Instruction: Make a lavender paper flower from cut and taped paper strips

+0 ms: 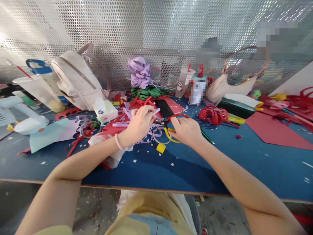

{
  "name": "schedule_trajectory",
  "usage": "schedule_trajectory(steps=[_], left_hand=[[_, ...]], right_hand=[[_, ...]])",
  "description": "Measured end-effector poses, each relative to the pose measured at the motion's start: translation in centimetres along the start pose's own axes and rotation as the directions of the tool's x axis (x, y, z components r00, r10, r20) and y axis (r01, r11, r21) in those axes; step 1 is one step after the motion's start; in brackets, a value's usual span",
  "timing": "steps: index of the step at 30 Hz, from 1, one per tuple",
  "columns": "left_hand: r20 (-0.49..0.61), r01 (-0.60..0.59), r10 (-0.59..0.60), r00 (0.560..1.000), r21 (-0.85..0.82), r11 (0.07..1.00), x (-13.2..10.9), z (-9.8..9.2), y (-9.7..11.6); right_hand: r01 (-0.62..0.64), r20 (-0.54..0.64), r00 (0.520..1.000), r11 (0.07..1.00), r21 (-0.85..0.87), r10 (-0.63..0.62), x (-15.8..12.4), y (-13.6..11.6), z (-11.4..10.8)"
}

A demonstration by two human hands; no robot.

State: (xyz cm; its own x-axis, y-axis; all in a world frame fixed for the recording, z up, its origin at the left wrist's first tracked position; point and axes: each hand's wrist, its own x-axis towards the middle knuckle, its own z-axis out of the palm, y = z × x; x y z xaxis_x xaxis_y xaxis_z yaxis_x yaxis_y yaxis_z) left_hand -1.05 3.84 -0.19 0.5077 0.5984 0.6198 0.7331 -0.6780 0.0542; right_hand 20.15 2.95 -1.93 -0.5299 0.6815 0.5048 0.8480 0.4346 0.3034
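My right hand (187, 130) grips a pair of scissors (163, 123) with dark blades and red and yellow handles. The blades point left, toward my left hand (143, 123), whose fingers are pinched together on what looks like a lilac paper strip (156, 111). Below my hands hang more curled lilac strips. A roll of tape (156, 139) lies under the scissors, and a small yellow piece (160, 148) is on the blue table just in front of it. Red cut paper (111, 130) lies left of my left hand, partly hidden by the forearm.
A lilac paper bundle (139, 72) rests on green strips (145, 93) at the back. Nearby are a phone (164, 108), a tissue pack (105, 111), a red strip bundle (213, 115), a cup (184, 83), and a backpack (75, 80). White scraps dot the table (151, 173).
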Motion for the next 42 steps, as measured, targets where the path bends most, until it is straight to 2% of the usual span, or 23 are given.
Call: schedule_trajectory(steps=[6, 13, 26, 31, 36, 39, 42], left_hand=[[0.064, 0.028, -0.026, 0.998, -0.023, 0.999, 0.6, -0.8, -0.6], [0.150, -0.007, 0.012, 0.989, -0.031, 0.999, 0.6, -0.9, -0.8], [0.116, -0.064, 0.062, 0.991, 0.012, 0.998, 0.0, 0.2, -0.8], [0.064, -0.110, 0.108, 0.992, 0.037, 0.993, -0.3, 0.8, -0.7], [0.064, -0.035, 0.036, 0.997, -0.020, 0.999, 0.0, 0.4, -0.7], [0.101, 0.052, -0.042, 0.994, -0.107, 0.993, 0.5, -0.3, -0.9], [0.118, 0.120, -0.091, 0.989, -0.260, 0.958, 1.1, -0.9, -1.3]], right_hand=[[0.018, -0.076, 0.997, 0.998, -0.056, -0.022, 0.0, 0.5, 0.7], [0.029, -0.039, 0.999, 0.999, -0.025, -0.030, -0.1, 0.2, 0.4], [0.062, -0.041, 0.997, 0.998, -0.022, -0.063, -0.2, -0.3, -0.1], [-0.005, 0.042, 0.999, 1.000, 0.020, 0.004, -0.2, -0.7, -0.1], [-0.054, 0.204, 0.978, 0.997, 0.052, 0.042, 0.3, -0.6, -0.2], [-0.159, 0.327, 0.935, 0.986, 0.046, 0.135, 0.5, 0.4, -0.1], [-0.265, 0.446, 0.865, 0.964, 0.020, 0.229, 0.5, 2.0, 0.4]])
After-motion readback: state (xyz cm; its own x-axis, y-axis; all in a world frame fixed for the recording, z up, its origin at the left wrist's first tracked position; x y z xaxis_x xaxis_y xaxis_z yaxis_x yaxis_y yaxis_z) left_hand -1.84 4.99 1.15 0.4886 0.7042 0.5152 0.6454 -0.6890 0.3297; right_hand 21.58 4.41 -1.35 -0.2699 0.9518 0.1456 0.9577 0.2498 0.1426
